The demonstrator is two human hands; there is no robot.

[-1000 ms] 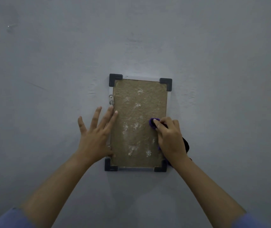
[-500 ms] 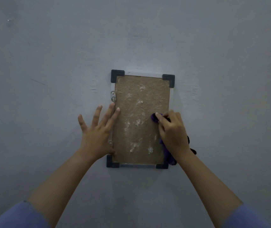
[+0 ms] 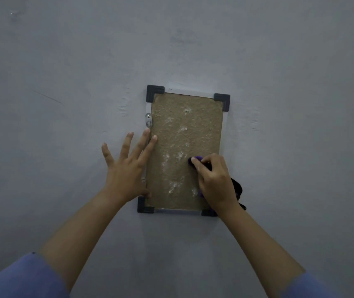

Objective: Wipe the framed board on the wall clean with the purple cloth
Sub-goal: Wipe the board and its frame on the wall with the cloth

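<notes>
A brown framed board (image 3: 184, 134) with black corner caps and white smudges hangs on the grey wall. My left hand (image 3: 126, 168) lies flat with spread fingers on the wall, its fingertips over the board's left edge. My right hand (image 3: 214, 181) grips the purple cloth (image 3: 195, 160) and presses it on the board's lower right part. Most of the cloth is hidden under that hand; a dark end of it hangs out at the right.
The bare grey wall (image 3: 279, 61) surrounds the board on all sides. A small metal hanger plate (image 3: 148, 120) sits on the frame's left edge, just above my left fingertips.
My right hand with the cloth has shifted slightly left and down on the board. My left hand has stayed put. The view has dipped a little.
</notes>
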